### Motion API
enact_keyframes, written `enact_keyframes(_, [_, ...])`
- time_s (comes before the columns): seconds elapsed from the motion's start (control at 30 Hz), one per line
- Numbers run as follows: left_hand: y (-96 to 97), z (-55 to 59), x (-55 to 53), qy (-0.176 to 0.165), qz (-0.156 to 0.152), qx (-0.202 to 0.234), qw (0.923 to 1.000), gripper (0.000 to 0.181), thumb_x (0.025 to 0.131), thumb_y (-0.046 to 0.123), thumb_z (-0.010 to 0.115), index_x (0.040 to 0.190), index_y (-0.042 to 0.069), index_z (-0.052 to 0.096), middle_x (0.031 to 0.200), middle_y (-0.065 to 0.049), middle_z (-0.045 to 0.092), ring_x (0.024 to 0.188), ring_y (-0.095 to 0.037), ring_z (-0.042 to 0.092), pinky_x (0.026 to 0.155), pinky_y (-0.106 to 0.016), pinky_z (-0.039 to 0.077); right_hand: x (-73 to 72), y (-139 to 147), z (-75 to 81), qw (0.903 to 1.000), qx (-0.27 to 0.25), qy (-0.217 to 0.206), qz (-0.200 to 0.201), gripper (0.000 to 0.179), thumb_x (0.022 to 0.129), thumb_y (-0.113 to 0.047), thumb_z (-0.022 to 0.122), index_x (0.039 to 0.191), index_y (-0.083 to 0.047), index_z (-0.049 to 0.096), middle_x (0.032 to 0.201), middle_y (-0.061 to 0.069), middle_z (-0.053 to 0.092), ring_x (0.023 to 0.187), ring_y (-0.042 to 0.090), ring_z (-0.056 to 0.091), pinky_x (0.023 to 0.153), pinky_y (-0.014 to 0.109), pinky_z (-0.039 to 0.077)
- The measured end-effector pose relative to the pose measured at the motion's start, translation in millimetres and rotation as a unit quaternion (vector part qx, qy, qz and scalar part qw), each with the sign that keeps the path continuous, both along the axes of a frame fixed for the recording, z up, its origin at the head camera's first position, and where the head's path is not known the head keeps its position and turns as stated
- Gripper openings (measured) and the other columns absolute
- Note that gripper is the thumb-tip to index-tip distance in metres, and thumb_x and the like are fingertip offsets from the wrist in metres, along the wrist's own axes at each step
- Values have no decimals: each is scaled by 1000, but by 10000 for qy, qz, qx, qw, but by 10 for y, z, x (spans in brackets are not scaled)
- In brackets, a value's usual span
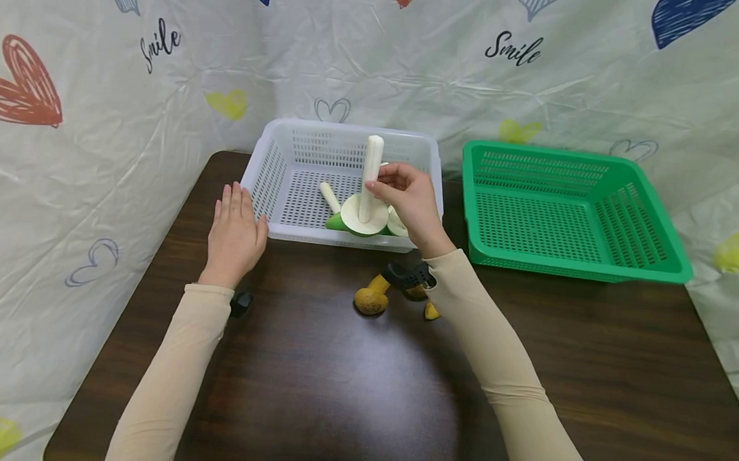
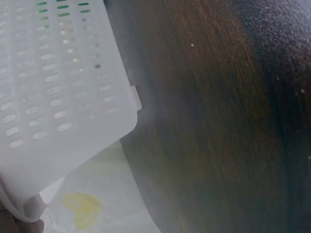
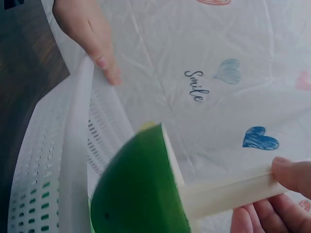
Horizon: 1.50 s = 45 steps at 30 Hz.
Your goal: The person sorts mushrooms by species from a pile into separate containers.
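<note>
My right hand (image 1: 412,203) pinches the white stem of a green-capped toy mushroom (image 1: 365,215) between thumb and fingers. It is stem-up over the front part of a white perforated basket (image 1: 338,238). The right wrist view shows its rounded green cap (image 3: 141,182) close beside the basket wall. More green-and-white mushrooms lie in the basket, one with its stem (image 1: 330,197) showing; others are partly hidden behind the held one and my hand. My left hand (image 1: 236,235) rests with straight fingers on the basket's left rim.
A green perforated basket (image 1: 581,270) stands to the right on the dark wooden table (image 1: 313,379). In front of the white basket lie a yellow-brown mushroom (image 1: 370,301) and similar pieces, partly covered by my right wrist's black strap (image 1: 407,276). A printed sheet hangs behind.
</note>
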<state>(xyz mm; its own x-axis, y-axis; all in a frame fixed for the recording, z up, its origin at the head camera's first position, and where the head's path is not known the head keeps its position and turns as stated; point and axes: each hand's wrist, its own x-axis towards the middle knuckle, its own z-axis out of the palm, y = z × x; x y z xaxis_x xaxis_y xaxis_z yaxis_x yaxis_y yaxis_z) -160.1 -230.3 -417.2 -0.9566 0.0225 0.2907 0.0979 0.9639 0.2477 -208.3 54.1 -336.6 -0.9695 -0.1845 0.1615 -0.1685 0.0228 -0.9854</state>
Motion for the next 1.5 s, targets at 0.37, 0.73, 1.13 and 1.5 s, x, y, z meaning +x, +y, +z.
enact_keyframes(0.37, [-14,-9,0,-127,-30,66,9999,62,98,27,34,140,-18,24,150,-31,16,142,-37,5,112,-50,9,-38,-7,-64,9990,285,314,-127,23,81,-4,71,102,5,66,94,12,66,84,21,61,80,33,50])
enact_keyframes(0.73, [-15,-4,0,-76,-35,76,9999,62,98,27,35,139,-18,25,150,-31,17,141,-39,9,112,-51,11,-107,25,-120,9997,168,178,83,20,84,-2,68,102,7,65,91,7,65,83,19,61,81,32,50])
enact_keyframes(1.13, [-2,-5,6,-76,-73,92,9999,62,98,26,35,139,-19,25,148,-33,19,141,-40,10,111,-52,14,-199,66,-213,9979,-170,-518,343,17,86,-5,66,101,4,65,91,6,65,87,20,61,86,38,49])
enact_keyframes(1.5, [-14,-23,-10,-117,-30,100,9999,62,99,27,34,140,-18,23,150,-32,17,142,-38,8,111,-52,13,-275,105,-267,9975,701,62,104,23,86,-5,66,106,8,63,100,12,64,86,18,59,82,30,49])
